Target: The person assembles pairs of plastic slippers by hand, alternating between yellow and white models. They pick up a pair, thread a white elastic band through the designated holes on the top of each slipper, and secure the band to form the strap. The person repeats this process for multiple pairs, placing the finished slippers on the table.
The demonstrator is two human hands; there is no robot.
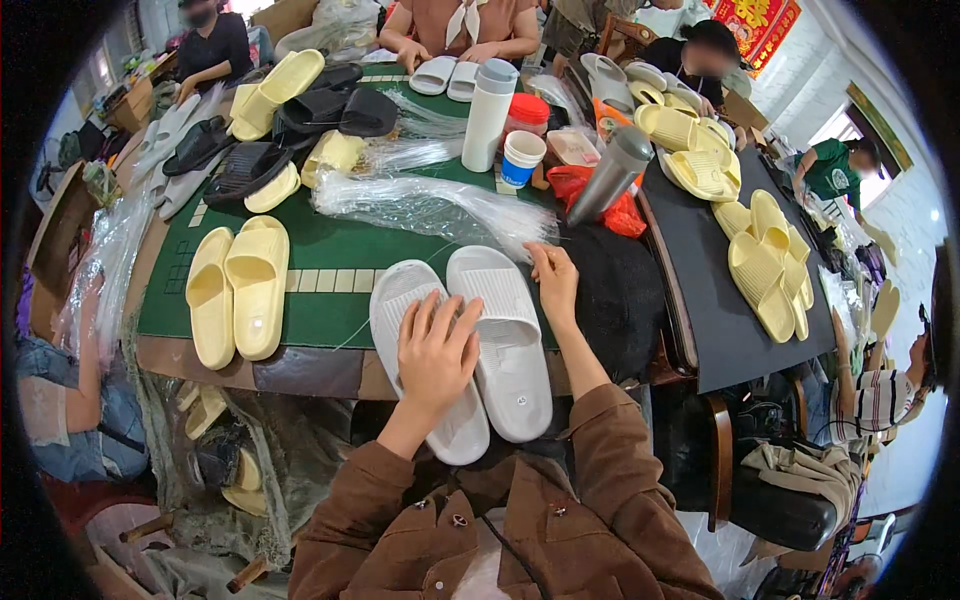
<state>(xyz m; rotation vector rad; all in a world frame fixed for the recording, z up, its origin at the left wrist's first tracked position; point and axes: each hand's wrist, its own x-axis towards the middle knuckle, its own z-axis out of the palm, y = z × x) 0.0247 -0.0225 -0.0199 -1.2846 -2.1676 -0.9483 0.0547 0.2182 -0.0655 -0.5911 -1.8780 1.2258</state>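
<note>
A pair of light grey slippers (515,375) lies side by side at the table's near edge, heels toward me. My left hand (438,350) lies flat across their straps, fingers stretched and slightly spread. Just beyond the right slipper, my right hand (555,285) has its thumb and fingers pinched at the end of a bundle of clear plastic strands (430,210). Its fingertips meet the loose strand ends; how many they grip is too fine to see. To the left sits a pair of pale yellow slippers (257,290) on the green table mat (330,315).
Black slippers (310,110) and yellow ones are heaped at the far left. A white bottle (490,115), a paper cup (522,160), a red-lidded jar and a grey tumbler (610,175) stand beyond the strands. More yellow slippers (770,265) lie on a black table at right. Other people sit around.
</note>
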